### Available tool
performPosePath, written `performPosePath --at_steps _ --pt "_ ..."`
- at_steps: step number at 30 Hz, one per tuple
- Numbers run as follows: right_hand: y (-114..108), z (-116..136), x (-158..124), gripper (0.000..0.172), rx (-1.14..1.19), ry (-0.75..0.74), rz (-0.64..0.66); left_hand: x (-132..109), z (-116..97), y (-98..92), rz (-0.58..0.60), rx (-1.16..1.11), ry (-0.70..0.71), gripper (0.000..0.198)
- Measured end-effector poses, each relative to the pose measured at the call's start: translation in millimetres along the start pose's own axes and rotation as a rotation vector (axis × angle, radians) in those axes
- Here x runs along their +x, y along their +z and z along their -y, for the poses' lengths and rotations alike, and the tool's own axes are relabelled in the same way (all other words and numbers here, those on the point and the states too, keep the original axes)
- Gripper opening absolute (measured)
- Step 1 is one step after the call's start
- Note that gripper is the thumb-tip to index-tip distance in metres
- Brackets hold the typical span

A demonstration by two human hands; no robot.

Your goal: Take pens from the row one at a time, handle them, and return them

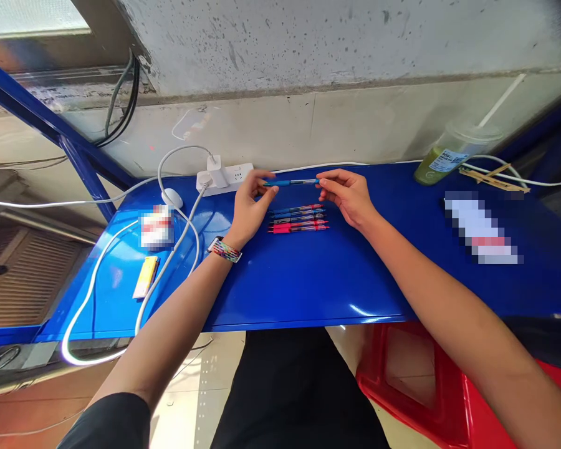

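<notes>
Head view: a blue ballpoint pen (292, 182) held level above the far part of the tabletop, beyond a row of other pens. Right hand (348, 194) pinching its right end between thumb and fingers. Left hand (251, 209) curled about its left end, thumb below, a blurred finger above; impossible to tell whether pinching or merely bracketing it.

Done, judging by the layout: several pens side by side in a close, roughly parallel row, with a blue pen (285, 214), a black pen (285, 220) and, on the near side, a red pen (283, 229); exact count hard to tell. Apparently left: the held pen, not yet laid down.

Underneath, a glossy blue tabletop (308, 280). To the left, a white power strip (238, 176) with plugs, looping white cable (93, 268) and a small yellow-and-white box (146, 277). To the right, a pixelated, phone-like slab (484, 227) and a plastic cup of green drink (432, 165). Behind, a stained, speckled wall (308, 37); below the near edge, a red plastic stool (402, 374).
</notes>
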State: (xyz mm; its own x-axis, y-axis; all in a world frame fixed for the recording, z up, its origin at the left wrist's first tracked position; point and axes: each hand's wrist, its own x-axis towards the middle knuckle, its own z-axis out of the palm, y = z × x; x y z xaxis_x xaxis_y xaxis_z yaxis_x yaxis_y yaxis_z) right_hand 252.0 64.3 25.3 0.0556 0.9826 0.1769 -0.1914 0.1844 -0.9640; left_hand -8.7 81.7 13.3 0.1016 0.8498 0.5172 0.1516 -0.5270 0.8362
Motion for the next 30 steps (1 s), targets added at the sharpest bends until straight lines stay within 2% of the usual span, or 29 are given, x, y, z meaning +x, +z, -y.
performPosePath --at_steps 1,3,6,9,10,12,14,19,30 --pt "-0.1 -0.3 0.3 0.032 -0.003 0.002 -0.003 0.2 -0.2 -0.2 0.003 0.026 -0.006 0.029" --pt "0.0 -1.0 1.0 0.031 -0.002 0.01 -0.01 0.3 -0.3 -0.5 -0.008 0.051 -0.035 0.042" --pt "0.3 -2.3 2.0 0.03 0.012 0.019 -0.024 0.4 0.1 -0.7 -0.019 -0.025 -0.056 0.028" --pt "-0.2 -2.7 3.2 0.029 0.026 0.032 -0.036 0.8 0.9 -1.2 0.012 -0.031 -0.039 0.026" --pt "-0.7 -2.4 3.7 0.028 0.033 0.042 -0.039 1.0 1.3 -1.5 0.014 -0.004 -0.041 0.028" --pt "-2.1 -1.2 4.9 0.026 0.057 0.069 -0.045 1.6 2.6 -2.2 -0.002 0.05 -0.053 0.047" --pt "-3.8 0.6 6.1 0.023 0.089 0.093 -0.052 2.7 4.9 -3.1 -0.035 0.063 -0.047 0.051" --pt "-7.1 4.3 8.2 0.014 0.119 0.134 -0.089 6.5 13.8 -6.6 -0.086 -0.032 -0.056 0.022" --pt "-8.8 3.9 9.8 0.013 0.058 0.097 -0.141 8.6 21.4 -10.0 -0.078 -0.045 -0.077 0.013"
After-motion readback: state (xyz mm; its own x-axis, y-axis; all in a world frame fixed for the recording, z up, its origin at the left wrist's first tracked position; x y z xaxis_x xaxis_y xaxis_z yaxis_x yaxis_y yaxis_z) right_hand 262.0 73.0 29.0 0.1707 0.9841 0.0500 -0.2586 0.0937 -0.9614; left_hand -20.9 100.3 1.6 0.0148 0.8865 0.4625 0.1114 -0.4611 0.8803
